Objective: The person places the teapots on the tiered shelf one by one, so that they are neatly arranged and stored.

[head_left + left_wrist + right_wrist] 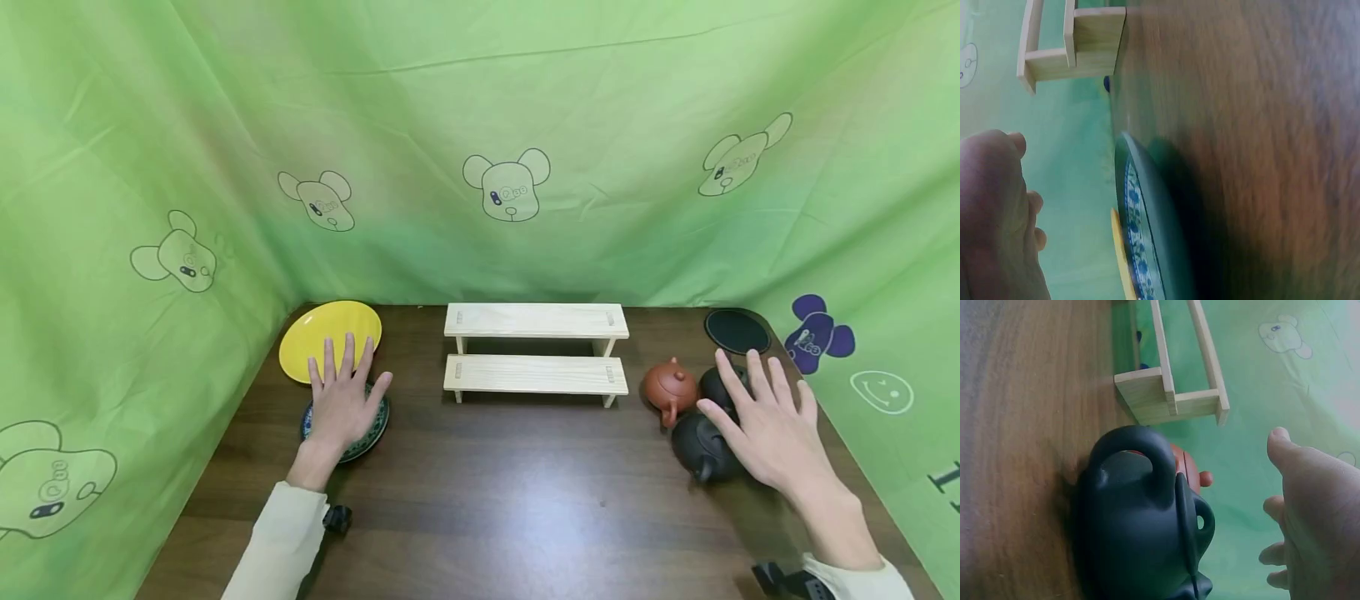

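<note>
My left hand (343, 408) spreads its fingers over a dark green plate (377, 427) with a patterned rim; blue flowers show on that rim in the left wrist view. Just behind lies a yellow oval plate (322, 333), which the fingertips overlap in the head view. On the other side, my right hand (776, 433) hovers with fingers apart above a large black teapot (699, 446), whose loop handle shows in the right wrist view. A reddish-brown teapot (670, 385) stands to its left rear. Another black pot (716, 385) is partly hidden behind the right fingers. Both hands hold nothing.
A two-step pale wooden stand (536, 373) sits at the back middle of the brown table (510, 492). In the back right corner lies a black round tray (737, 332). Green printed cloth (420, 125) hangs along the back and sides.
</note>
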`<state>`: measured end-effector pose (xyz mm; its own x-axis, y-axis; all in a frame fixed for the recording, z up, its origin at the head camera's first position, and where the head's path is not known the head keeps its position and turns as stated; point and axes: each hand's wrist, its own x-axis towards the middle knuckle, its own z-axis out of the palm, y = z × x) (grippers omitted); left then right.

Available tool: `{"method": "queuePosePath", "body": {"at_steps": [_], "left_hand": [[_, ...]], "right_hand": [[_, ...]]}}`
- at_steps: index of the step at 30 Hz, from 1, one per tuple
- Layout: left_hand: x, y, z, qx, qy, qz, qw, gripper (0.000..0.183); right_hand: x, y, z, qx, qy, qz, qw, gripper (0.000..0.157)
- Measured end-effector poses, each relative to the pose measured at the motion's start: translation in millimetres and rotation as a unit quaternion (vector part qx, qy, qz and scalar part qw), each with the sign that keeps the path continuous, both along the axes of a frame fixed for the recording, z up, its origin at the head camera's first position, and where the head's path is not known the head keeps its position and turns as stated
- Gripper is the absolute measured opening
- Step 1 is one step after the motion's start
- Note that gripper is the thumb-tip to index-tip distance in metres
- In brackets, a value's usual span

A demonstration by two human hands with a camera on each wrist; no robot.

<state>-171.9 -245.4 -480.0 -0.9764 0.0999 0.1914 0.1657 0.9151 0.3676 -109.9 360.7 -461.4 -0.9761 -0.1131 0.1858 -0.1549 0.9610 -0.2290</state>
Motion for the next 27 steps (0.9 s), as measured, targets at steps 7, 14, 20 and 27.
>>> {"method": "queuePosePath", "body": {"at_steps": [7, 14, 20, 27], "left_hand": [[7.6, 18, -4.4, 0.008, -0.014, -0.002, 0.9999, 0.072], [15.5, 43, -15.4, 0.078, 0.007, -0.011, 0.9969, 0.073], [17.1, 60, -24.1, 0.168, 0.029, -0.035, 0.9847, 0.070], [17.6, 78, -24.2, 0.238, 0.016, -0.047, 0.9699, 0.069]], "right_hand": [[14.4, -1, -9.3, -0.011, 0.034, -0.009, 0.999, 0.079], [32.9, -1, -19.7, -0.026, 0.079, -0.028, 0.996, 0.078], [47.8, 0, -29.0, -0.069, 0.114, -0.049, 0.990, 0.073], [65.1, 0, -34.9, -0.136, 0.170, -0.112, 0.969, 0.066]]}}
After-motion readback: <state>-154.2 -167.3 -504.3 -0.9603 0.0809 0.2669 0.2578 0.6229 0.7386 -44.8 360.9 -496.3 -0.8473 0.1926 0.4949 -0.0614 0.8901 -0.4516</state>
